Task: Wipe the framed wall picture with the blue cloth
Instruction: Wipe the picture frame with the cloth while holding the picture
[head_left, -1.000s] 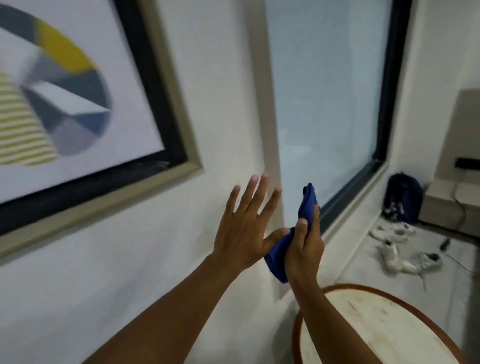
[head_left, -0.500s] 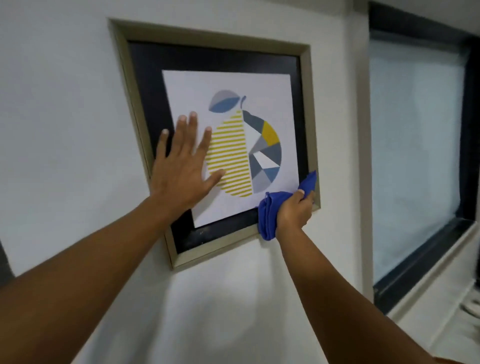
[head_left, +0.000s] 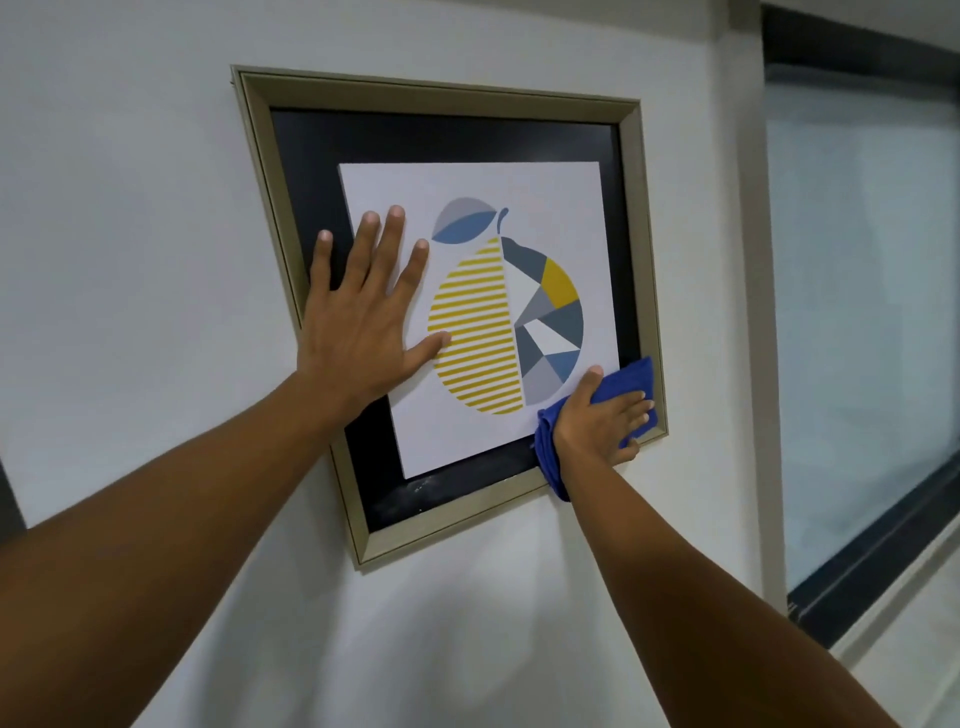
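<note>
A framed picture (head_left: 447, 98) hangs on the white wall, with a dull gold frame, a black mat and a print of a striped yellow and grey pear. My left hand (head_left: 358, 317) lies flat on the left side of the glass, fingers spread, holding nothing. My right hand (head_left: 597, 421) presses a folded blue cloth (head_left: 631, 382) against the lower right corner of the picture, over the mat and the frame's inner edge. Part of the cloth hangs below my wrist.
A dark-framed window (head_left: 862, 322) with frosted glass stands to the right of the picture, behind a white pillar edge (head_left: 748, 312). White specks mark the black mat along the bottom (head_left: 431, 486).
My view has swung from the window to the picture. My left hand now lies flat on the glass, and my right hand has brought the cloth up and flattened it on the lower right corner.
</note>
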